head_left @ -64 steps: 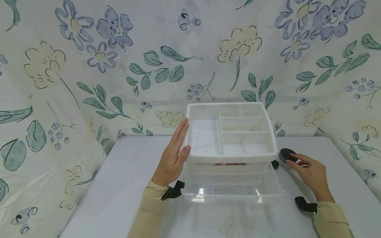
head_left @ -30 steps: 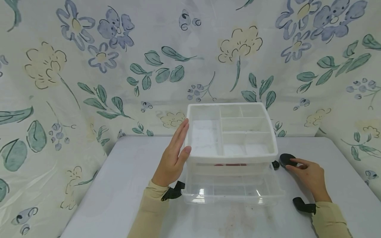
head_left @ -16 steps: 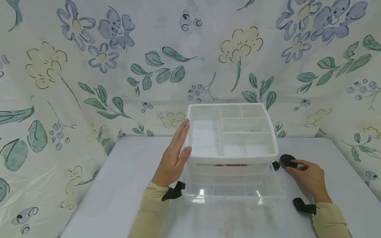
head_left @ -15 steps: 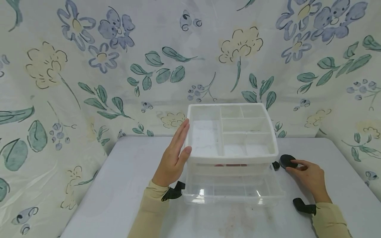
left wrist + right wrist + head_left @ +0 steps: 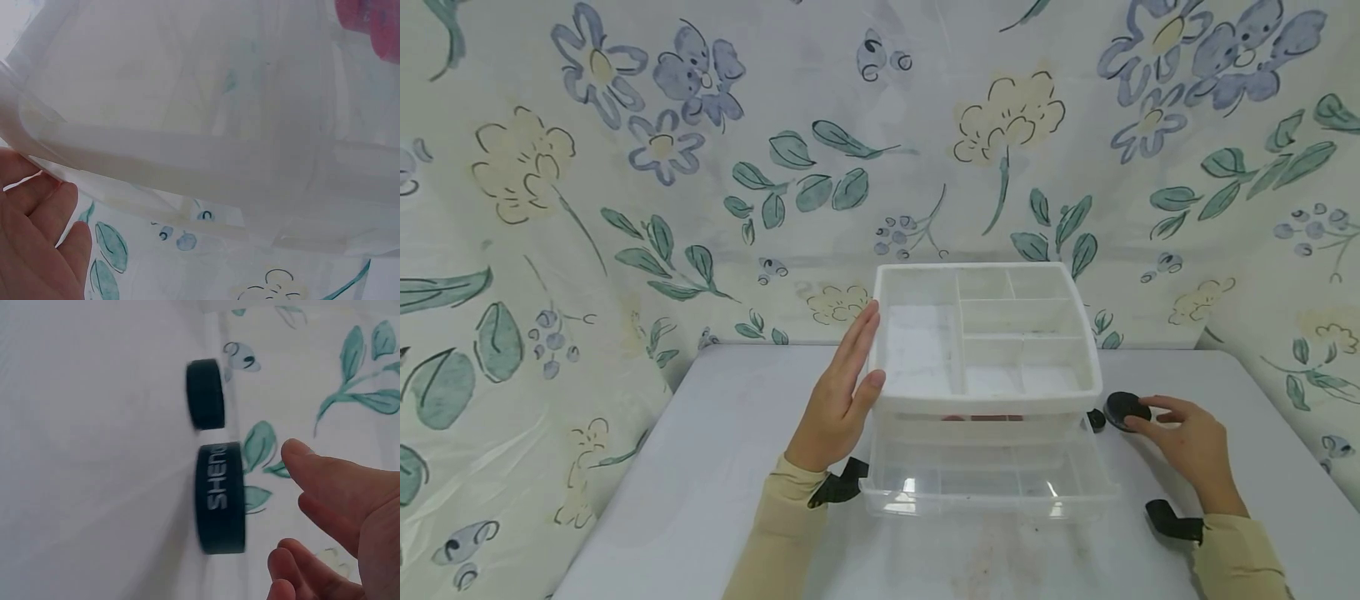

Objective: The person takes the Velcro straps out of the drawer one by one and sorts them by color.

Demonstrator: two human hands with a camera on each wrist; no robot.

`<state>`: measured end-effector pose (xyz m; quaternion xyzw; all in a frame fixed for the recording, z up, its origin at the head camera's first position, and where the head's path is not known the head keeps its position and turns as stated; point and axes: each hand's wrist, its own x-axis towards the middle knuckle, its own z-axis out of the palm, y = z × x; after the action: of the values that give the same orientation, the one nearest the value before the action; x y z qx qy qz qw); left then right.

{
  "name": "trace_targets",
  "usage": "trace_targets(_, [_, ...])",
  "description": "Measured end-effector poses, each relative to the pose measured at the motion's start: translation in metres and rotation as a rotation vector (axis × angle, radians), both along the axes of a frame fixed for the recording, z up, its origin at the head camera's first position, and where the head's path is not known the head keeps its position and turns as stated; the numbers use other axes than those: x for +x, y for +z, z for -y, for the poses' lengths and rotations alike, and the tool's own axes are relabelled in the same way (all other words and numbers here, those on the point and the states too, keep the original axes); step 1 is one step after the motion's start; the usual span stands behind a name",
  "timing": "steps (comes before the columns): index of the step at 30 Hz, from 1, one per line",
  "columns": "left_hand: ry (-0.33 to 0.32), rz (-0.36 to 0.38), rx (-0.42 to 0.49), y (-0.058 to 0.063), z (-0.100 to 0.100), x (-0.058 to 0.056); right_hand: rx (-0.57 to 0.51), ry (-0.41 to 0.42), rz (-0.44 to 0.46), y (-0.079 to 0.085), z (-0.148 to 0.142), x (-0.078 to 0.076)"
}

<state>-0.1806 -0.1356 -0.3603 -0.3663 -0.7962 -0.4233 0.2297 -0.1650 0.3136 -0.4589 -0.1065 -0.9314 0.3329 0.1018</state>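
My left hand [image 5: 831,408] lies with straight fingers along the left side of a white plastic drawer organizer [image 5: 985,404]. The organizer has a divided top tray, and its clear drawer [image 5: 988,479] is pulled out toward me. A short black cylinder [image 5: 220,500] with pale lettering sits on the table to the organizer's right. My right hand [image 5: 1191,450] is just right of it; in the right wrist view its thumb and fingers stand apart from the cylinder and hold nothing. Beyond it is a smaller black cylinder [image 5: 205,394], partly hidden by the organizer in the head view.
Everything stands on a white table [image 5: 730,442]. Behind and beside it hangs a floral cloth [image 5: 820,267]. Reddish things [image 5: 381,25] show through the organizer's plastic. A black strap-like mount [image 5: 1172,521] sits at the right wrist.
Earlier the right hand's fingers were on the black cylinder, which shifted slightly toward me. Now the hand has let go and drawn a little to the right. The left hand stays put.
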Motion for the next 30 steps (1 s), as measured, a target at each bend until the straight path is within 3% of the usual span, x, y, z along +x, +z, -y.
trace_targets(7, [0.0,0.001,-0.005,0.0,0.0,0.0,0.026,0.017,-0.146,0.017,0.008,0.006])
trace_targets(14, [0.001,-0.003,-0.004,0.0,0.0,0.0,0.043,0.018,-0.223,0.04,0.023,0.012])
trace_targets(23, [0.004,0.004,-0.006,0.0,0.0,0.0,0.033,-0.007,-0.32,0.067,0.043,0.03])
trace_targets(30, [0.002,0.001,0.001,-0.001,0.0,-0.001,0.005,0.019,-0.411,0.086,0.059,0.045])
